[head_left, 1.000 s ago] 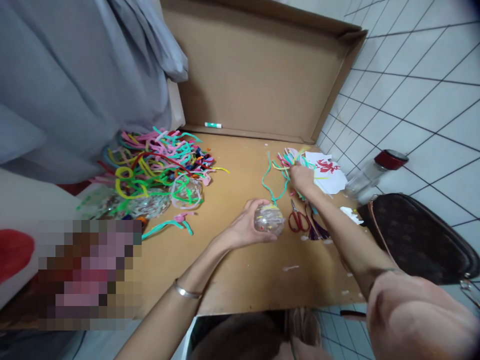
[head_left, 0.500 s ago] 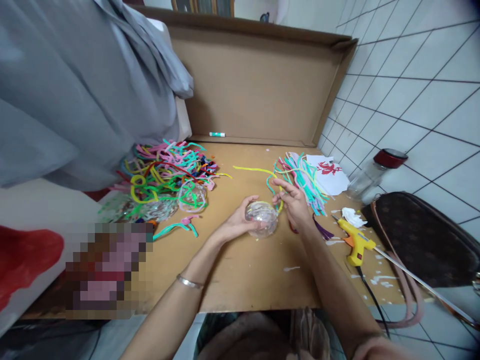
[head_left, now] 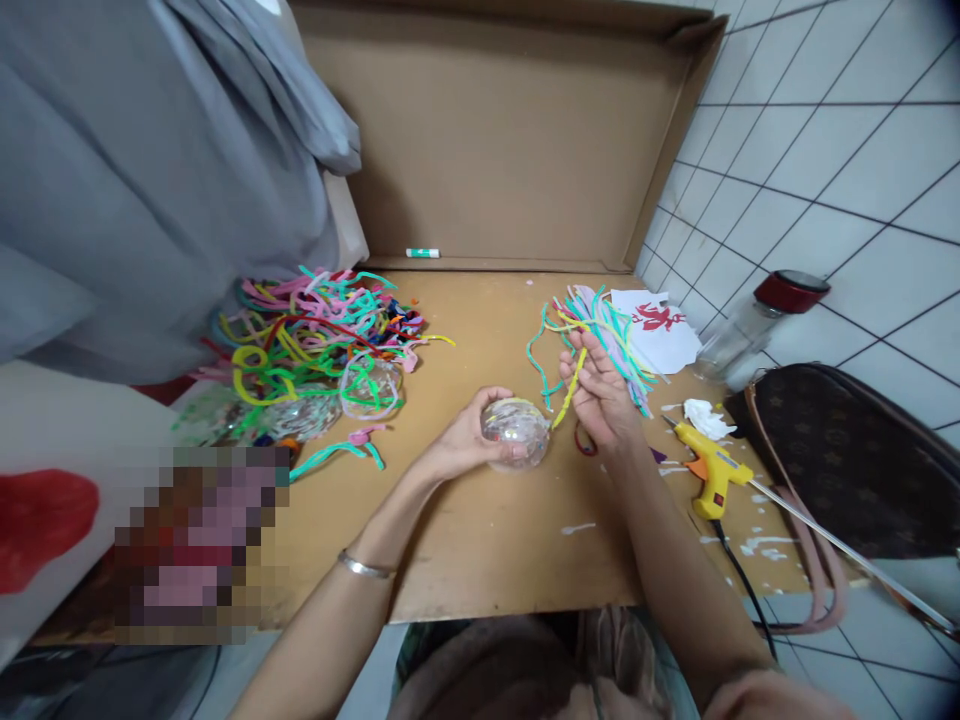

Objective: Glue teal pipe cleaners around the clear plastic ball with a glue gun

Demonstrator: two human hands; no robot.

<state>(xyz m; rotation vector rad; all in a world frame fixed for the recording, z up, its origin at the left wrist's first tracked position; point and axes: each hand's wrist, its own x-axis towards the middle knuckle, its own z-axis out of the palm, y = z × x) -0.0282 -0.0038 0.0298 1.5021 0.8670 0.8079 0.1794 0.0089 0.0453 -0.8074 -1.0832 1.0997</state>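
Note:
My left hand [head_left: 471,437] is wrapped round a clear, rounded plastic piece [head_left: 516,435] that looks like a bottle bottom, with a yellow strand along its upper rim. From its right side a yellow pipe cleaner [head_left: 570,391] rises, looking twisted on itself. The fingers of my right hand [head_left: 601,390] pinch the upper part of this pipe cleaner. Just beyond that hand lies a bundle of pastel pipe cleaners [head_left: 625,345] in turquoise, pink and lilac. A dark red curl [head_left: 585,440] rests on the table by my right wrist.
A tangled heap of coloured pipe cleaners [head_left: 322,330] covers the table's left, beside more clear plastic pieces [head_left: 304,412]. On the right lie a yellow glue gun [head_left: 711,468], a dark bag [head_left: 855,455] and a glass bottle [head_left: 739,340]. A cardboard wall [head_left: 495,130] stands behind.
The yellow pipe cleaner, whose free end stretched out to the left, now looks doubled and twisted, standing up in my right hand. My left hand keeps its hold. The view has tilted down slightly.

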